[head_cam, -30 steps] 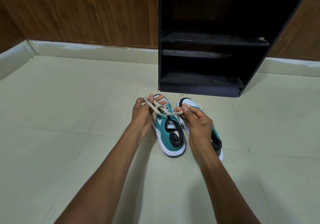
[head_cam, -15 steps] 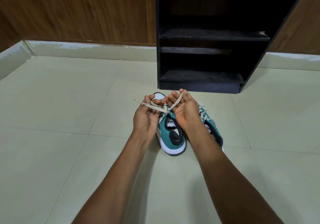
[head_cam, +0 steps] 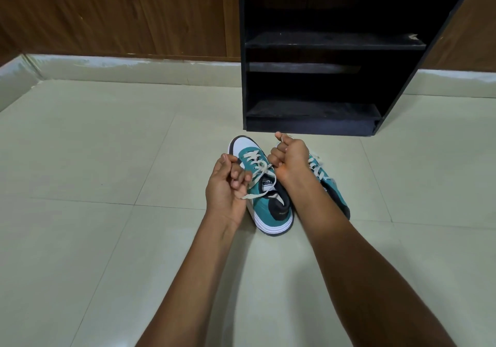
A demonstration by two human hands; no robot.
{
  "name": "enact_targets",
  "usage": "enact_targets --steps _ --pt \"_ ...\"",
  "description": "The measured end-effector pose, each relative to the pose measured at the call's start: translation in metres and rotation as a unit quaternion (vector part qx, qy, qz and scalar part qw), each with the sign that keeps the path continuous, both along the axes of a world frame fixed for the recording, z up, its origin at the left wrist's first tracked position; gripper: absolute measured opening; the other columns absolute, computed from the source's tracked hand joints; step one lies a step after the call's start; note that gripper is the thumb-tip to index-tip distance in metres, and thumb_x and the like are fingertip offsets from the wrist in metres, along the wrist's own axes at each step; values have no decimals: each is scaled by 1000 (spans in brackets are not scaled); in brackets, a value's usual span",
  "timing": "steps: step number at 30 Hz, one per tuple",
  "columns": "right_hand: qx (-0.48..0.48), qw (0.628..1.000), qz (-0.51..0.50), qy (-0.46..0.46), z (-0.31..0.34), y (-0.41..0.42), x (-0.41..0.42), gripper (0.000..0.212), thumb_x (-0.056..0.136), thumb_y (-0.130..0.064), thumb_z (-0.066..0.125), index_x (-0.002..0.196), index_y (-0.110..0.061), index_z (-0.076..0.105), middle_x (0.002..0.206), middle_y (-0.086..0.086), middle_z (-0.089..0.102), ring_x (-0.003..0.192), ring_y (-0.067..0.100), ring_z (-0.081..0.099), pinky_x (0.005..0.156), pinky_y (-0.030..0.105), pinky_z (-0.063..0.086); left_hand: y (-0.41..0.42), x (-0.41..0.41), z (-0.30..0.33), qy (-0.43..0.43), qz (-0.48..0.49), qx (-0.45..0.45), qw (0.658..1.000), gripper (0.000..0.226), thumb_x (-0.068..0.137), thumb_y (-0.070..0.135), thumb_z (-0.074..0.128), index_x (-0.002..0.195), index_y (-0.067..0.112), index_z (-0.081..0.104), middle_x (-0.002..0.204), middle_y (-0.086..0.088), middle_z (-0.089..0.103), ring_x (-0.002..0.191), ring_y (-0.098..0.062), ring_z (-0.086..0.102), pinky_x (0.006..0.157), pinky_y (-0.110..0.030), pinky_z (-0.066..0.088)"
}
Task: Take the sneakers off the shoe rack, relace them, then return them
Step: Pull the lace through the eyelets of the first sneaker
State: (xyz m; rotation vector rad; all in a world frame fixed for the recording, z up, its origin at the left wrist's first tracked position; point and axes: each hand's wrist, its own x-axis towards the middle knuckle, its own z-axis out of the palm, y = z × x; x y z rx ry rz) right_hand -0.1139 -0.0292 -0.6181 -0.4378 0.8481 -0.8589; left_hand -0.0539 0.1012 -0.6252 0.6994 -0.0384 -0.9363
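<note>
Two teal, white and black sneakers stand side by side on the tiled floor in front of the black shoe rack point(head_cam: 311, 125). The left sneaker point(head_cam: 264, 204) shows its white toe and laced front; its cream lace point(head_cam: 259, 175) crosses above the tongue. My left hand point(head_cam: 226, 185) is closed on the lace end at the shoe's left side. My right hand point(head_cam: 291, 160) is fisted on the other lace end, to the right and above the shoe. My right wrist hides most of the right sneaker point(head_cam: 331, 185).
The rack's shelves point(head_cam: 335, 41) hold nothing I can see. A wood-panelled wall point(head_cam: 120, 11) with a pale skirting point(head_cam: 134, 67) runs behind it. Pale floor tiles point(head_cam: 94, 159) spread to the left, right and towards me.
My hands were together over the shoe's toe half a second ago. They have drawn apart and back, pulling the lace ends outward over the tongue.
</note>
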Motion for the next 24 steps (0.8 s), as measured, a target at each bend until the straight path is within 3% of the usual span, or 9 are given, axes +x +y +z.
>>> enact_targets --steps 13,24 --pt "-33 993 -12 116 -1 -6 14 27 95 5 31 87 -2 56 39 -8 23 29 6 18 32 16 15 10 -22 14 43 33 62 997 30 107 15 42 81 7 53 43 2 35 33 -8 27 57 -26 39" --pt "-54 987 -5 152 -2 -3 17 21 95 5 40 89 -3 59 36 -9 22 29 6 18 32 17 16 14 -26 15 61 45 66 995 28 107 16 42 84 8 54 46 1 36 36 -9 27 57 -25 40"
